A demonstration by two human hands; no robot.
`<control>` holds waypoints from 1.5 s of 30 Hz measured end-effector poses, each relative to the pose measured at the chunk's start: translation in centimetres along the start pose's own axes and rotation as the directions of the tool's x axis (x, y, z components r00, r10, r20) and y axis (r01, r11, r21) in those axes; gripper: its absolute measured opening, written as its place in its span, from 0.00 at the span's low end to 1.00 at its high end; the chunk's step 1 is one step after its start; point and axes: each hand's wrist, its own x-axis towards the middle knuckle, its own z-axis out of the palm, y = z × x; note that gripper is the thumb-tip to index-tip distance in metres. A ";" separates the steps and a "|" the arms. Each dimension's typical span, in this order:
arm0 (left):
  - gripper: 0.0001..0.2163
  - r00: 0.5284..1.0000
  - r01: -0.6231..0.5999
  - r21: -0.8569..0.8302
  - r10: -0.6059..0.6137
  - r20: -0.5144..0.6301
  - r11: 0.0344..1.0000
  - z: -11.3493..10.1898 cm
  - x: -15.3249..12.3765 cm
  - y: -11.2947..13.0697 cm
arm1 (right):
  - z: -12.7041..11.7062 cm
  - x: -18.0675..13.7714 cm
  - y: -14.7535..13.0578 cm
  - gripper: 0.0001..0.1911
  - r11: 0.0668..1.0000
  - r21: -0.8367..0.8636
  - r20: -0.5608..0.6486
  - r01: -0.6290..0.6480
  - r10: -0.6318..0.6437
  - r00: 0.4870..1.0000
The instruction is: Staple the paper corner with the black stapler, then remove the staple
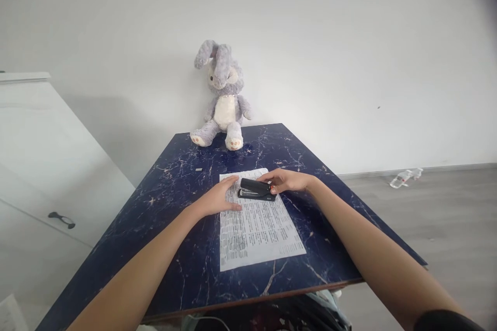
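Note:
A black stapler lies sideways over the upper part of a printed sheet of paper, its jaw end pointing left. My right hand grips the stapler's hinge end, fingers behind it and thumb in front. On the other side, my left hand has its thumb and fingers spread apart around the jaw end, with a gap between hand and stapler. The left palm reaches over the paper's left edge. Whether a second sheet lies beneath the top one, I cannot tell.
A grey plush rabbit sits at the far end of the dark blue marbled table, against the wall. A small pale piece lies left of the paper. On the left stands a white cabinet. Clear plastic lies on the floor at right.

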 end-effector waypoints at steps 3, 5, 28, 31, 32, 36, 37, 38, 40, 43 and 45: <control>0.54 0.999 0.043 -0.038 -0.043 -0.012 0.998 -0.2 0.0 0.2 | -0.1 0.0 0.9 0.30 0.995 0.100 -0.002 -0.021 0.022 1.000; 0.54 0.999 0.044 -0.047 -0.046 -0.028 0.998 -0.3 -0.1 0.2 | -0.1 0.1 1.3 0.32 0.989 0.141 -0.016 -0.035 0.038 0.999; 0.39 0.955 -0.031 -0.424 -0.098 -0.279 0.905 -0.1 0.6 0.0 | 4.2 2.7 -0.4 0.18 0.780 -0.626 -0.219 -0.014 -0.159 0.963; 0.30 0.886 -0.078 -0.796 -0.324 -0.332 0.601 -0.2 0.9 0.2 | 5.4 3.4 -0.1 0.29 0.569 -0.820 -0.284 -0.051 -0.329 0.901; 0.30 0.887 -0.071 -0.879 -0.374 -0.272 0.472 -0.2 1.0 0.3 | 5.7 3.6 0.0 0.31 0.485 -0.873 -0.279 -0.062 -0.389 0.878; 0.25 0.928 0.048 -0.981 -0.372 -0.027 0.190 0.0 1.0 0.6 | 6.7 4.1 0.0 0.30 0.255 -0.967 -0.145 -0.012 -0.509 0.848; 0.23 0.926 0.058 -0.983 -0.376 -0.011 0.173 0.1 1.0 0.7 | 6.9 4.2 -0.1 0.30 0.232 -0.973 -0.124 -0.001 -0.516 0.848; 0.21 0.922 0.062 -0.985 -0.387 -0.004 0.159 0.1 1.0 0.8 | 7.0 4.2 -0.2 0.30 0.217 -0.976 -0.115 0.000 -0.516 0.849; 0.17 0.913 0.064 -0.989 -0.407 0.004 0.134 0.2 0.9 1.1 | 7.0 4.2 -0.4 0.31 0.193 -0.981 -0.116 -0.018 -0.511 0.852; 0.11 0.914 0.041 -0.994 -0.405 -0.005 0.105 0.1 0.9 1.5 | 6.7 4.0 -0.4 0.30 0.141 -0.989 -0.101 -0.036 -0.487 0.868; 0.08 0.915 0.005 -0.996 -0.403 -0.031 0.087 -0.1 0.9 1.7 | 6.4 3.9 -0.3 0.28 0.128 -0.991 -0.100 -0.043 -0.480 0.872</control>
